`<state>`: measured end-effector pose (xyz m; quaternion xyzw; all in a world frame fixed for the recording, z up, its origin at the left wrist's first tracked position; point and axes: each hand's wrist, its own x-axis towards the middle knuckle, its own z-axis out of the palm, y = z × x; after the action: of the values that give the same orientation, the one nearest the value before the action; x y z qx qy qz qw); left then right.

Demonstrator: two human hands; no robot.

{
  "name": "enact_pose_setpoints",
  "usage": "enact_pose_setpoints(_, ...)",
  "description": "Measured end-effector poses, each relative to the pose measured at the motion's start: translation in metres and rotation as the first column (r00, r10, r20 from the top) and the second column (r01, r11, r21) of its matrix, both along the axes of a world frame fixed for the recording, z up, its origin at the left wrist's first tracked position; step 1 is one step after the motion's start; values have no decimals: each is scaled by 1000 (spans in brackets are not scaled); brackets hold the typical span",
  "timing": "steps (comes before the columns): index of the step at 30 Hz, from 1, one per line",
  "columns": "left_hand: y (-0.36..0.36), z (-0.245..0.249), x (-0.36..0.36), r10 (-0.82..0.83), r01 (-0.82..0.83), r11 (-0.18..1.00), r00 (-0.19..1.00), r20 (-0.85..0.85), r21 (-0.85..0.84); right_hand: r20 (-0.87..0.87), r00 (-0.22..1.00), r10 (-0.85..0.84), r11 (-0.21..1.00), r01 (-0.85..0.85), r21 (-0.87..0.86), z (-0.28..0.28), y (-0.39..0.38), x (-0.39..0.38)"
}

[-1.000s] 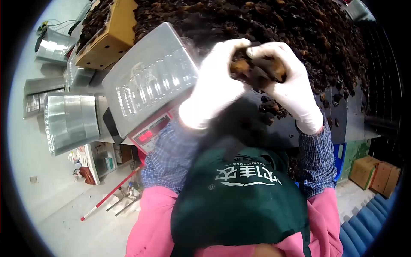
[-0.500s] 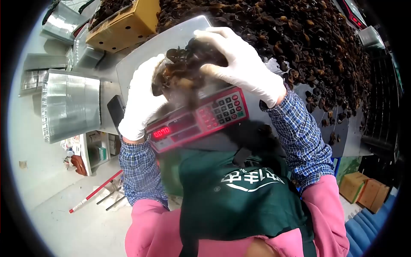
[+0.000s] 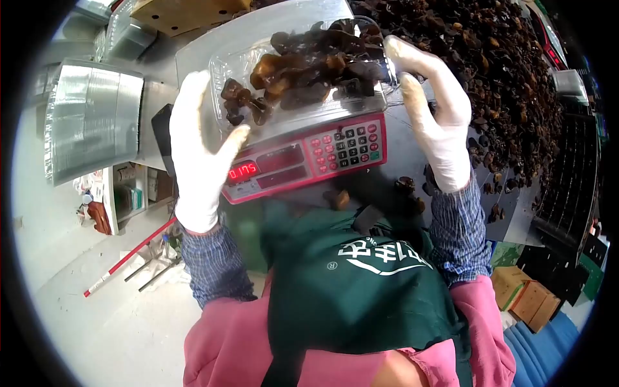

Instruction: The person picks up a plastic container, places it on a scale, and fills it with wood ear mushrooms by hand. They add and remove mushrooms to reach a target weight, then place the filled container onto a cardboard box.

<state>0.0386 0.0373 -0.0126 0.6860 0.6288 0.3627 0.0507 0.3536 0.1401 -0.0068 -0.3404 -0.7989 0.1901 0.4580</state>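
A clear plastic tray [image 3: 222, 68] rests on the pan of a red-edged digital scale [image 3: 284, 184], whose red display reads 0.175. Dark brown wood ear mushrooms [image 3: 309, 74] lie spread inside the tray, more thickly to the right. On the tray's left side is my left hand [image 3: 196, 151], white-gloved, thumb and fingers wide apart. My right hand [image 3: 445, 109], gloved too, has its fingertips right at the tray's right edge, with a gap between thumb and forefinger. Neither hand holds any mushrooms.
A large heap of wood ears [image 3: 490, 77] covers the table at the right. Stacked clear trays [image 3: 93, 119] stand at the left, below a yellow box [image 3: 184, 14]. A few loose pieces [image 3: 340, 198] lie before the scale. Cardboard boxes [image 3: 525, 297] sit lower right.
My hands have moved apart from around a clump of wood ears, which now lies in the tray. The display has gone from 0.070 to 0.175.
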Motion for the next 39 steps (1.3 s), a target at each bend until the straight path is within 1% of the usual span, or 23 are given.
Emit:
enact_pose_setpoints(1, -12, -6, -1, 66, -66, 998, 996, -62, 3, 5, 1000, -23, 998, 23, -64, -6, -14, 9)
enact_pose_setpoints(3, -26, -26, -6, 61, -62, 998, 997, 40, 15, 46, 999, 24, 971, -12, -240, -18, -49, 24)
enact_pose_setpoints(4, -30, -34, -6, 61, -61, 998, 994, 90, -1, -5, 999, 51, 920, -48, -388, -27, -68, 25)
enact_pose_setpoints(5, -38, -41, -4, 65, -62, 998, 988, 140, -24, 112, 989, 98, 935, -53, -350, -33, -80, 27)
enact_pose_setpoints(6, -42, -42, -2, 77, -74, 997, 986, 147, -25, 131, 979, 155, 912, -91, -400, -43, -93, 32)
enact_pose_setpoints(7, -42, -38, 2, 77, -78, 996, 996, 38, 33, 145, 967, 208, 892, -126, -434, -54, -102, 35)
enact_pose_setpoints(9, -53, -34, 7, 170, -169, 976, 985, 6, 139, 336, 923, 189, 933, -62, -355, -70, -121, 38)
enact_pose_setpoints(10, -62, -36, 3, 152, -145, 971, 988, -22, 188, 377, 910, 170, 941, -36, -338, -74, -127, 36)
enact_pose_setpoints(11, -77, -39, 18, 206, -223, 973, 953, 221, 58, 416, 897, 147, 947, -6, -321, -77, -133, 35)
enact_pose_setpoints(13, -94, -44, 32, 48, -47, 999, 997, 65, -17, 516, 845, 141, 925, 74, -373, -79, -141, 36)
enact_pose_setpoints(15, -120, -55, 46, -109, 102, 916, 994, 3, -389, 559, 816, 147, 903, 120, -412, -73, -141, 30)
enact_pose_setpoints(16, -125, -65, 59, -156, 142, 890, 988, 3, -434, 554, 821, 140, 914, 108, -392, -76, -141, 28)
enact_pose_setpoints(18, -129, -87, 81, -171, 162, 932, 985, 2, -326, 597, 788, 149, 914, 120, -387, -77, -137, 22)
enact_pose_setpoints(19, -130, -91, 85, -142, 155, 900, 988, 62, -408, 625, 768, 141, 928, 118, -354, -82, -137, 19)
enact_pose_setpoints(21, -130, -94, 90, -127, 145, 935, 989, 76, -322, 659, 744, 113, 944, 127, -305, -86, -135, 12)
enact_pose_setpoints(22, -130, -92, 91, -147, 150, 930, 989, 35, -335, 657, 743, 126, 950, 100, -295, -91, -136, 13)
enact_pose_setpoints(26, -142, -101, 88, -88, 152, 925, 977, 193, -349, 586, 798, 140, 963, 28, -268, -93, -138, 16)
enact_pose_setpoints(29, -147, -114, 85, -81, 100, 959, 993, 83, -264, 495, 857, 145, 959, 1, -282, -87, -140, 21)
enact_pose_setpoints(31, -147, -113, 85, -104, 98, 917, 995, 5, -388, 423, 891, 166, 934, -4, -357, -81, -142, 22)
enact_pose_setpoints(33, -145, -105, 84, -136, 149, 885, 989, 61, -442, 322, 933, 159, 946, -51, -319, -71, -136, 18)
enact_pose_setpoints(35, -144, -95, 77, -95, 145, 930, 982, 162, -339, 276, 956, 98, 991, -69, -112, -47, -116, 9)
enact_pose_setpoints(37, -134, -51, 73, -61, 109, 963, 980, 191, -247, 235, 972, -1, 996, -19, 84, -27, -93, -3)
enact_pose_setpoints(39, -113, -2, 63, -2, 10, 992, 998, 69, -123, 163, 987, 8, 977, -43, 208, -5, -63, -20)
